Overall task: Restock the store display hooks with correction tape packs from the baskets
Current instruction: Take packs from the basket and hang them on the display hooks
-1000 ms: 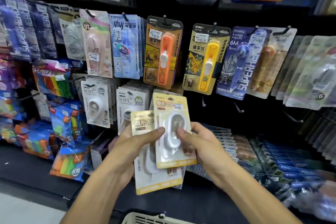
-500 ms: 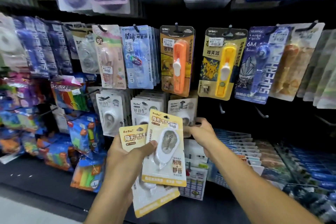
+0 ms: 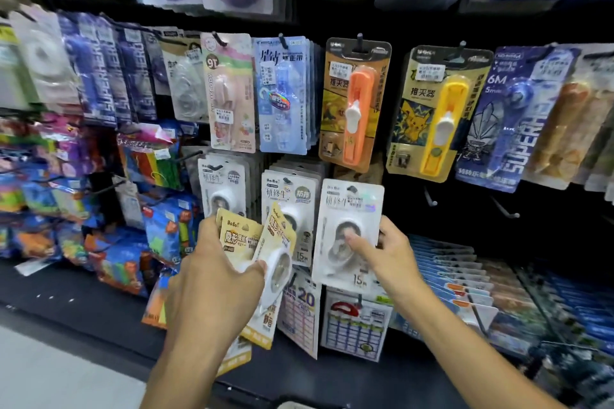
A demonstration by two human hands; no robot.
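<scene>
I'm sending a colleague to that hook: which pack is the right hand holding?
Find the orange clip pack hanging mid-display. Directly below hangs a white pack, pinched by the right hand. Unlike the yellow packs in the left hand, it is white.

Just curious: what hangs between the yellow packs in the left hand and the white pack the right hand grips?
In the head view, a stack of white correction tape packs hangs on a hook between the yellow packs and the white pack.
</scene>
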